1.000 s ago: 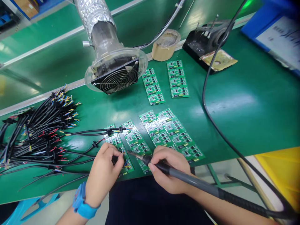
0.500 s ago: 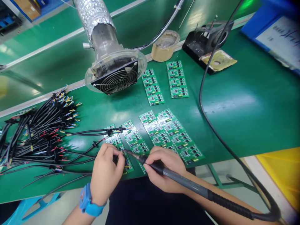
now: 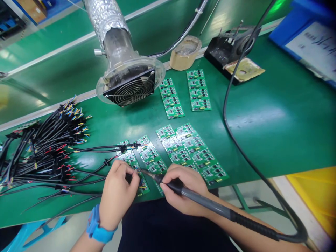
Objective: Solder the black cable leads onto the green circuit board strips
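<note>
My right hand (image 3: 185,190) grips a soldering iron (image 3: 210,204) like a pen, its tip pointing left. That tip meets the narrow green circuit board (image 3: 130,157) right by my left fingertips. My left hand (image 3: 118,190), with a blue watch on the wrist, is closed in a pinch over this board; a black cable shows between its fingers, its wire ends largely hidden. Other black cables (image 3: 102,148) with coloured wire ends lie across the board's upper part. Beside it is a second board strip (image 3: 151,157), partly under the iron's tip.
Bundled black cables (image 3: 49,129) cover the bench's left. A fume extractor (image 3: 133,91) hangs above the middle. More boards (image 3: 193,150) lie right and behind. At the back are a round tan container (image 3: 181,61) and an iron stand (image 3: 223,52). The iron's cord (image 3: 228,129) loops at right.
Both hands hold nearly the same pose, with the iron's tip still at the board. The iron's rear end and cord have shifted slightly left. The view has moved very slightly.
</note>
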Demonstrator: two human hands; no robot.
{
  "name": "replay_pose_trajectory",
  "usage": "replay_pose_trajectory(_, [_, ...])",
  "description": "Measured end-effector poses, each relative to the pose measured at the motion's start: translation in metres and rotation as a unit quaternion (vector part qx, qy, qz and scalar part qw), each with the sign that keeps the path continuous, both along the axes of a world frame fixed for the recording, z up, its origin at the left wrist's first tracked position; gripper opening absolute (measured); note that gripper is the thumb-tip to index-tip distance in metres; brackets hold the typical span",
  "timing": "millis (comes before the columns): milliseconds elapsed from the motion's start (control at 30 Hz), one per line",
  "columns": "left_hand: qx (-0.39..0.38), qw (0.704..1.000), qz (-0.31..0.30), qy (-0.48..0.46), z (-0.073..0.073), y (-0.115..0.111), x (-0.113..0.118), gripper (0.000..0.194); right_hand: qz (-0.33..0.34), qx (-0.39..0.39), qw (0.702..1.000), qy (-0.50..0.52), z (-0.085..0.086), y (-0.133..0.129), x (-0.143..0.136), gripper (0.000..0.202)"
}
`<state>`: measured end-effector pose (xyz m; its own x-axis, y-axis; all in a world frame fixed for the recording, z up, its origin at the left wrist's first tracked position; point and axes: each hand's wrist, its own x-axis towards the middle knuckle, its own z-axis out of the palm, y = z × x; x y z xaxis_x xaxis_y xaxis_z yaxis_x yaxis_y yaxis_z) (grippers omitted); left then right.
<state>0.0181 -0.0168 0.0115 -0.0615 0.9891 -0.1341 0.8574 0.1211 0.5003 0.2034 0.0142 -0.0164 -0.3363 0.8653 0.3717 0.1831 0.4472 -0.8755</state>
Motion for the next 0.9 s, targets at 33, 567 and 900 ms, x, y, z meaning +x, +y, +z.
replay_pose_trajectory(33, [-0.003,1.0,0.003,0.003,0.0003,0.0003,0.0003,0.013,-0.004,-0.01,1.0,0.01,0.0012,-0.0001,0.0008,0.012])
replay_pose_trajectory(567, [0.01,1.0,-0.003,0.023,-0.0001,-0.0045,-0.002,0.012,0.007,-0.08,0.997,0.015,-0.0015,0.0047,0.0013,0.01])
replay_pose_trajectory(900, [0.029,0.999,0.003,0.018,-0.0029,-0.0018,-0.0013,0.012,0.024,-0.071,0.997,0.001,0.0018,0.0063,-0.0014,0.011])
